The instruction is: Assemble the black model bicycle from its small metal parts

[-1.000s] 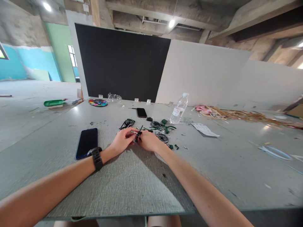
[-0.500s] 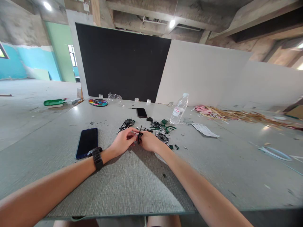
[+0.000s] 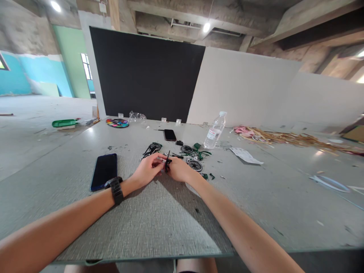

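Both my hands meet over the grey table [image 3: 159, 220], fingers pinched around a small black model part [image 3: 167, 161] with a thin rod sticking up. My left hand [image 3: 148, 169], with a black watch on its wrist, grips the part from the left. My right hand [image 3: 178, 169] holds it from the right. Just beyond lie small spoked wheels [image 3: 195, 165], green frame pieces [image 3: 202, 154] and another black wheel assembly [image 3: 152, 148].
A dark phone [image 3: 104, 171] lies left of my left hand, a second phone [image 3: 170, 135] further back. A plastic water bottle [image 3: 215, 131] stands behind the parts, a paper sheet [image 3: 245, 155] to its right. A paint palette [image 3: 117, 123] and straw litter [image 3: 284, 138] sit at the back.
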The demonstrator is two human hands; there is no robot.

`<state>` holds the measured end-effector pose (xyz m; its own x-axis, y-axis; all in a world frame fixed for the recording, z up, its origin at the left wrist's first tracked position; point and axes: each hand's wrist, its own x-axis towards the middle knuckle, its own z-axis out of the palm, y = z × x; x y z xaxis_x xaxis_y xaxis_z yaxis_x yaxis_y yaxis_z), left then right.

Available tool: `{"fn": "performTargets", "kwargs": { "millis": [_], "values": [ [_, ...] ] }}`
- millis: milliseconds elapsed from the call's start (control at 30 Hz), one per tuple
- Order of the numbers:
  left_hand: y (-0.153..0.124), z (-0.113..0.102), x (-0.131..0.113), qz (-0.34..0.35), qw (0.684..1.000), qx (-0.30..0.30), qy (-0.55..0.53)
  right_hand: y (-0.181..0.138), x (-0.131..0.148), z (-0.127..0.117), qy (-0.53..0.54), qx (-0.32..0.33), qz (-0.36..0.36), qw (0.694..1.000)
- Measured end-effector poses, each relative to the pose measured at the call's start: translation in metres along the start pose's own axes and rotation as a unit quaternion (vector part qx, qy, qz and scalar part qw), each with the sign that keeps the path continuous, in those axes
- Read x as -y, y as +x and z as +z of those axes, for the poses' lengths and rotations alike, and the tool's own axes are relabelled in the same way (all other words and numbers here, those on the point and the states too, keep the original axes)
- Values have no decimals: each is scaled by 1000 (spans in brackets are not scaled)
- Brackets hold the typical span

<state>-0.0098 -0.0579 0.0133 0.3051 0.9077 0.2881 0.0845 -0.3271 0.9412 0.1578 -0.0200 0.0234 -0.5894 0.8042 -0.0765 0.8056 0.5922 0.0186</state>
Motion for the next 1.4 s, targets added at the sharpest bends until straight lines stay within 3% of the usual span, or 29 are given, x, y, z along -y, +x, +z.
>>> {"fn": "performTargets", "kwargs": {
  "millis": [1400],
  "values": [
    [-1,-2,7,20,999,29,42,0,-1,0,22,3,1,1000]
  ]
}}
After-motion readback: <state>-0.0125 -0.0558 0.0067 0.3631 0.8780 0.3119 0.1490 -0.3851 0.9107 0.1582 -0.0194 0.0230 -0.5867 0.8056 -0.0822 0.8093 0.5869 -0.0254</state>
